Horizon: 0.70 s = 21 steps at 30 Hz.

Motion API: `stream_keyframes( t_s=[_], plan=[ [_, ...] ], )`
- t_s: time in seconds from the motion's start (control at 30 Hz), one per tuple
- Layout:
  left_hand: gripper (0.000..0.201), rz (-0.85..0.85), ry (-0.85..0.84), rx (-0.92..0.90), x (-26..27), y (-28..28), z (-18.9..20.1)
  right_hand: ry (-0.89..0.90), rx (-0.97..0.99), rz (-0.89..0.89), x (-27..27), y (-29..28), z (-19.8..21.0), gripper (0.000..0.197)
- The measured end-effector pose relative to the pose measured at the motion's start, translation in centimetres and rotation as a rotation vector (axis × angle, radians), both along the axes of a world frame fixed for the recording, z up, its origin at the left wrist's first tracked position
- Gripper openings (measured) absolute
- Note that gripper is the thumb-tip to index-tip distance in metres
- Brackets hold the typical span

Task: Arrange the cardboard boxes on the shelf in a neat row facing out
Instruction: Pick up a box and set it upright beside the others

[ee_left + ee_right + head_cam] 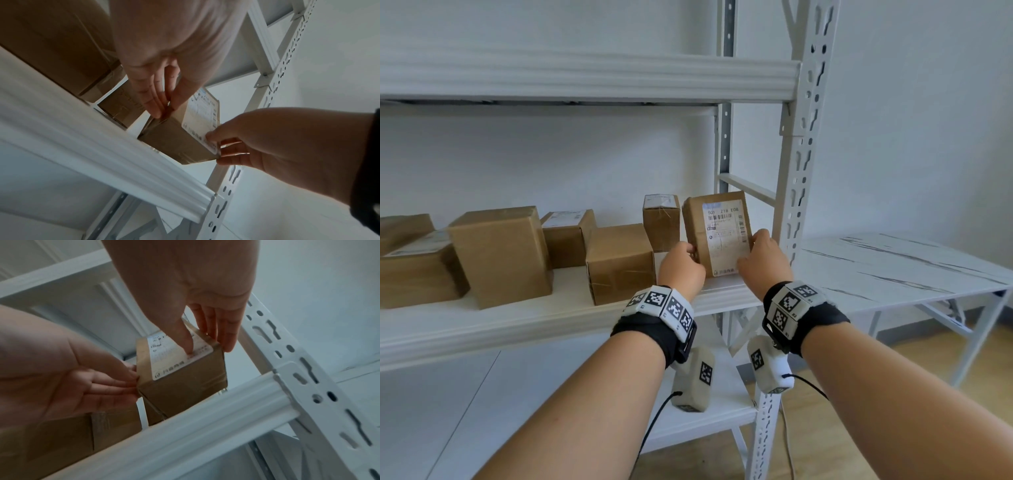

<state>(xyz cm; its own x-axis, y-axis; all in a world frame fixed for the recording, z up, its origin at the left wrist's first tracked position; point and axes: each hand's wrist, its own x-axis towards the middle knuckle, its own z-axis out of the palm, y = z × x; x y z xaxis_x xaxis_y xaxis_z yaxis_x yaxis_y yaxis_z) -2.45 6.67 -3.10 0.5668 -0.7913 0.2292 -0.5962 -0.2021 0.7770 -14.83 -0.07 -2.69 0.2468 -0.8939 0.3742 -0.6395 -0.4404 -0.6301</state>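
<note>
Both hands, left hand [681, 265] and right hand [763, 260], clamp the labelled box [717, 233]; wrist views reveal its underside.

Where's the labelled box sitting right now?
In the head view, the labelled box stands upright at the shelf's right end, by the slotted upright post, held between the left hand and right hand.

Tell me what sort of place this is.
Probably a small storeroom or parcel room: white slotted metal shelving holds cardboard boxes, one with a shipping label, beside a folding table and bare walls.
</note>
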Motion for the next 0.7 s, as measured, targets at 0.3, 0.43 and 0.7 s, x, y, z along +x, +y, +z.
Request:
stream_keyframes(
  t_s=[0.3, 0.43, 0.7],
  plan=[
    [0.058, -0.081, -0.035, 0.059, -1.1, -0.8, -1.2, 0.023, 0.046, -0.013, -1.2, 0.3, -2.0, 0.034],
    [0.059, -0.094, -0.021, 0.056, -1.6, -1.4, -1.7, 0.043, 0.006, -0.052, -1.6, 0.1, -2.1, 0.031],
    [0.061, -0.186, -0.015, 0.114, -2.7, -2.5, -1.1, 0.075, -0.016, -0.078, -2.8, -0.2, -1.7, 0.022]
  ],
)
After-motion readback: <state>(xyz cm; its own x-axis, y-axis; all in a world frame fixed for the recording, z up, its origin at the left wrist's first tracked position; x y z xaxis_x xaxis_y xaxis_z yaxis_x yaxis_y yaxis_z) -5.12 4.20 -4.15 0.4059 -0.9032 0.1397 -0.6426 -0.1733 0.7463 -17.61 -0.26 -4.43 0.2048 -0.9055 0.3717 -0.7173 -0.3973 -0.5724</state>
